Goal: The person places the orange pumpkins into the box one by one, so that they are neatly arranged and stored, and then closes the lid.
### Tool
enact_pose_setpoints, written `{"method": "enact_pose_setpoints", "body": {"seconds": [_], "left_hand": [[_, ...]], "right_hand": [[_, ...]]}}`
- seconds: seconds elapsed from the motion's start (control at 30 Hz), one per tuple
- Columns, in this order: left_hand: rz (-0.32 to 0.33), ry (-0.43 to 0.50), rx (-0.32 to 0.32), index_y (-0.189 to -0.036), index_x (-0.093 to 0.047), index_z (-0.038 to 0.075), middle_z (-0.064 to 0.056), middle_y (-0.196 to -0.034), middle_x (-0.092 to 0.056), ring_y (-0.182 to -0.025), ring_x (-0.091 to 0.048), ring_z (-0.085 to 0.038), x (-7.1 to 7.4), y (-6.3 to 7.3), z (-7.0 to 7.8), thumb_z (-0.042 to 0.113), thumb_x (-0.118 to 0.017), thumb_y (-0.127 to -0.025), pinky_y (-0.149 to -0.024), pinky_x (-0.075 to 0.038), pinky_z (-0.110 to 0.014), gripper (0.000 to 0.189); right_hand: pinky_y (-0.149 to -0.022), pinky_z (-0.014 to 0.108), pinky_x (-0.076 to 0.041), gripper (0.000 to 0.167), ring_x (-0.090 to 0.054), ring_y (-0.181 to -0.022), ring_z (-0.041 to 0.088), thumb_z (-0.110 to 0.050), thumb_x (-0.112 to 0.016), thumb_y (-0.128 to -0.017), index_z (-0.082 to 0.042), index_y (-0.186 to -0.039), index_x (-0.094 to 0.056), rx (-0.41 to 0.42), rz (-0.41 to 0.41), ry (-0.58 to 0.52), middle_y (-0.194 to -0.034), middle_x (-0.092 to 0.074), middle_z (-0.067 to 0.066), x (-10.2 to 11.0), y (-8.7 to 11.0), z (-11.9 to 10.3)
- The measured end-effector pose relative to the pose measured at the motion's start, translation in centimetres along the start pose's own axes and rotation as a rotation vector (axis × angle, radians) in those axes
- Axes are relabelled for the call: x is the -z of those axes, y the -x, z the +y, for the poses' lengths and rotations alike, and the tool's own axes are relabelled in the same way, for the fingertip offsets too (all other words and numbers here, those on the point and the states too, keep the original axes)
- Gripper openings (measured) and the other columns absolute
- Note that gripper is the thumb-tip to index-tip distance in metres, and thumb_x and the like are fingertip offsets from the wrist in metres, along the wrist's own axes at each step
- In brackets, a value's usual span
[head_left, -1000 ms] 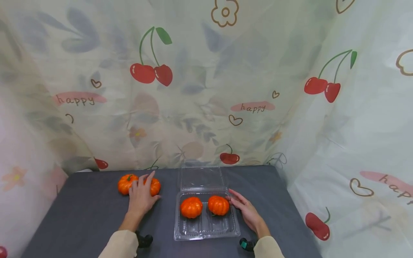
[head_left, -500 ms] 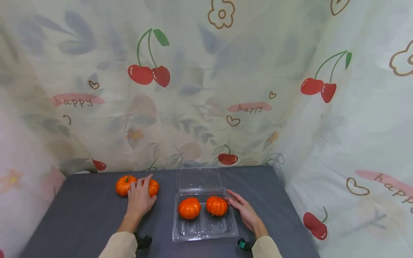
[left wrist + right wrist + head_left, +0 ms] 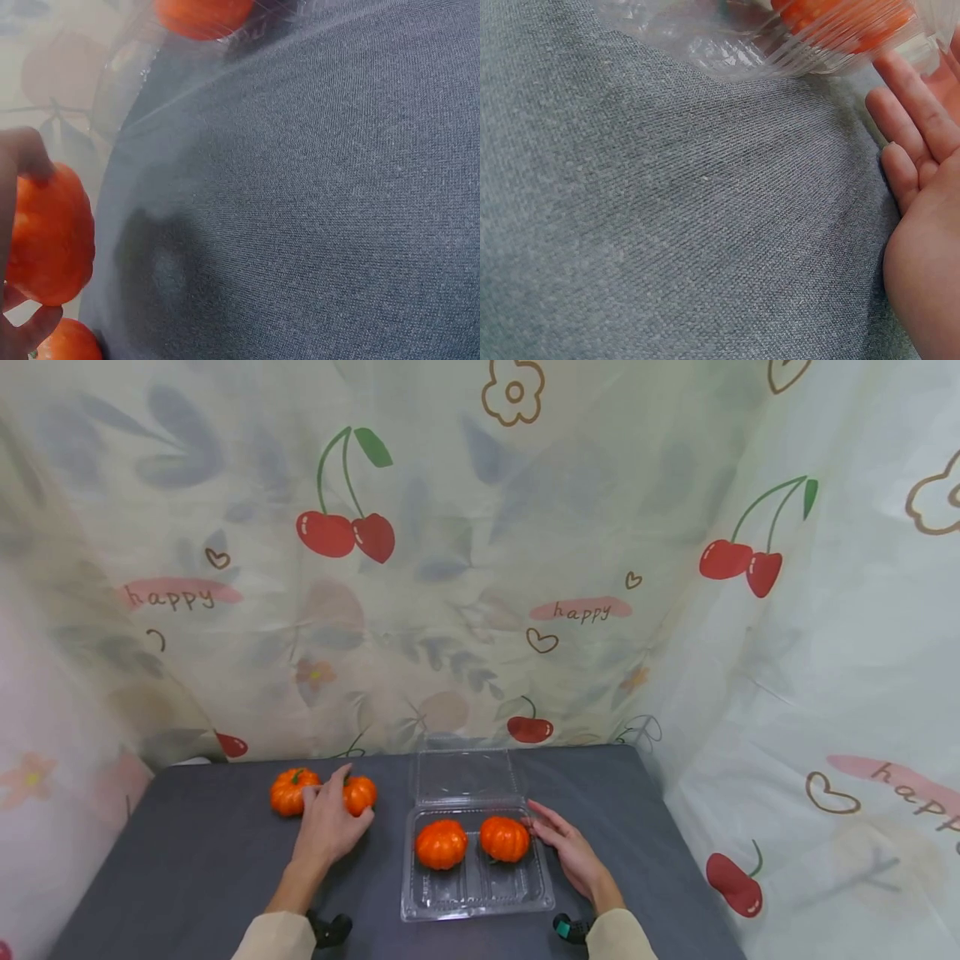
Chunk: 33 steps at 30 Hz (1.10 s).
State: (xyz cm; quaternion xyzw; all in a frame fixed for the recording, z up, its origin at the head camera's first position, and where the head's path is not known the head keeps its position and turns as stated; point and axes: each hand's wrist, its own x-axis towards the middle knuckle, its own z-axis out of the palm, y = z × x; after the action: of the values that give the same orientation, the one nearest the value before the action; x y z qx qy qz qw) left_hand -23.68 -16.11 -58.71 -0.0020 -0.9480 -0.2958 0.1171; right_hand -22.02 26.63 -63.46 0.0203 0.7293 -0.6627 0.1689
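Pumpkins (image 3: pixel 441 844) nearest: two, side by side in a clear tray (image 3: pixel 480 912), likely to check rolling. Right hand (image 3: pixel 581 860) loosely spread at the tray's right edge, perhaps for steadying. Farther, left hand (image 3: pixel 330 827) pinching a third pumpkin (image 3: pixel 361 795), probably from opposite sides to suit its roundness; fourth pumpkin (image 3: pixel 291 793) just left, on dark cloth (image 3: pixel 172 868). Lid (image 3: pixel 461 777) folded back behind, presumably for access.

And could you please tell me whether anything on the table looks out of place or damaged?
Nothing stands out: two pumpkins sit inside the open plastic box, the left hand grips another pumpkin, and I see no damage.
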Motion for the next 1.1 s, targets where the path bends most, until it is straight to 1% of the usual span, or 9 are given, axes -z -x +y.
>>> {"method": "enact_pose_setpoints", "body": {"seconds": [0.1, 0.2, 0.33, 0.47, 0.6, 0.73, 0.8, 0.97, 1.1], "left_hand": [[0.019, 0.011, -0.031, -0.151, -0.044, 0.015, -0.022, -0.137, -0.063, -0.116, -0.045, -0.045, 0.0, 0.1, 0.2, 0.028, -0.071, -0.084, -0.099, -0.039, -0.056, 0.074], [0.029, 0.003, -0.057, -0.147, -0.052, 0.02, -0.021, -0.137, -0.064, -0.115, -0.047, -0.043, -0.1, 0.2, 0.3, 0.03, -0.07, -0.086, -0.097, -0.038, -0.054, 0.064], [0.008, -0.007, -0.038, -0.141, -0.06, 0.025, -0.021, -0.143, -0.059, -0.116, -0.046, -0.041, -0.1, 0.4, 0.6, 0.033, -0.067, -0.089, -0.094, -0.042, -0.055, 0.053], [-0.003, 0.018, -0.022, -0.142, -0.059, 0.028, -0.02, -0.145, -0.058, -0.116, -0.048, -0.041, 0.0, 0.5, 0.8, 0.037, -0.067, -0.092, -0.095, -0.044, -0.056, 0.051], [0.016, 0.063, -0.039, -0.144, -0.057, 0.031, -0.017, -0.148, -0.054, -0.121, -0.053, -0.043, 0.1, 0.5, 1.0, 0.039, -0.067, -0.096, -0.101, -0.045, -0.059, 0.05], [0.026, 0.109, -0.042, -0.144, -0.057, 0.032, -0.013, -0.15, -0.048, -0.127, -0.055, -0.043, 0.3, 0.5, 1.1, 0.04, -0.064, -0.099, -0.107, -0.044, -0.063, 0.046], [0.027, 0.126, -0.046, -0.143, -0.058, 0.031, -0.011, -0.15, -0.048, -0.128, -0.056, -0.041, 0.4, 0.6, 1.1, 0.04, -0.062, -0.1, -0.108, -0.044, -0.063, 0.044], [0.026, 0.119, -0.08, -0.142, -0.061, 0.03, -0.005, -0.149, -0.053, -0.131, -0.056, -0.036, 0.7, 0.6, 1.3, 0.04, -0.056, -0.104, -0.11, -0.044, -0.06, 0.039], [0.023, 0.104, -0.093, -0.142, -0.061, 0.03, -0.005, -0.149, -0.055, -0.133, -0.056, -0.034, 0.9, 0.6, 1.4, 0.04, -0.053, -0.106, -0.11, -0.044, -0.059, 0.038]], "right_hand": [[-0.118, 0.045, -0.037, 0.057, -0.058, -0.131, 0.018, -0.041, -0.058, -0.103, -0.023, -0.155, -0.044, 0.004, 0.004, -0.005, -0.148, -0.059, 0.009, -0.1, 0.1, -0.1], [-0.12, 0.046, -0.036, 0.056, -0.058, -0.132, 0.019, -0.04, -0.058, -0.103, -0.024, -0.155, -0.044, -0.001, 0.002, -0.011, -0.149, -0.059, 0.009, -0.2, 0.1, -0.2], [-0.117, 0.041, -0.038, 0.056, -0.059, -0.13, 0.016, -0.039, -0.057, -0.103, -0.024, -0.155, -0.044, -0.006, 0.003, -0.006, -0.149, -0.059, 0.009, -0.2, 0.1, -0.2], [-0.11, 0.03, -0.041, 0.056, -0.06, -0.128, 0.013, -0.039, -0.058, -0.103, -0.024, -0.155, -0.044, -0.01, 0.006, -0.01, -0.149, -0.059, 0.008, -0.2, 0.1, -0.2], [-0.107, 0.027, -0.041, 0.056, -0.06, -0.128, 0.012, -0.038, -0.058, -0.103, -0.024, -0.155, -0.045, -0.007, 0.005, -0.01, -0.148, -0.059, 0.008, -0.1, 0.1, -0.2], [-0.107, 0.026, -0.042, 0.055, -0.059, -0.13, 0.013, -0.038, -0.059, -0.103, -0.024, -0.155, -0.045, -0.006, 0.003, -0.01, -0.148, -0.059, 0.007, -0.1, 0.1, -0.2], [-0.107, 0.026, -0.042, 0.056, -0.058, -0.132, 0.015, -0.038, -0.058, -0.103, -0.024, -0.155, -0.045, -0.002, 0.0, -0.007, -0.149, -0.059, 0.008, -0.1, 0.1, -0.2], [-0.109, 0.028, -0.042, 0.056, -0.059, -0.13, 0.012, -0.039, -0.057, -0.103, -0.023, -0.155, -0.044, 0.004, -0.008, 0.002, -0.149, -0.058, 0.008, 0.0, 0.1, -0.2], [-0.114, 0.033, -0.041, 0.056, -0.059, -0.13, 0.011, -0.039, -0.056, -0.104, -0.024, -0.156, -0.043, -0.004, -0.006, 0.004, -0.149, -0.058, 0.007, 0.0, 0.1, -0.1]]}}
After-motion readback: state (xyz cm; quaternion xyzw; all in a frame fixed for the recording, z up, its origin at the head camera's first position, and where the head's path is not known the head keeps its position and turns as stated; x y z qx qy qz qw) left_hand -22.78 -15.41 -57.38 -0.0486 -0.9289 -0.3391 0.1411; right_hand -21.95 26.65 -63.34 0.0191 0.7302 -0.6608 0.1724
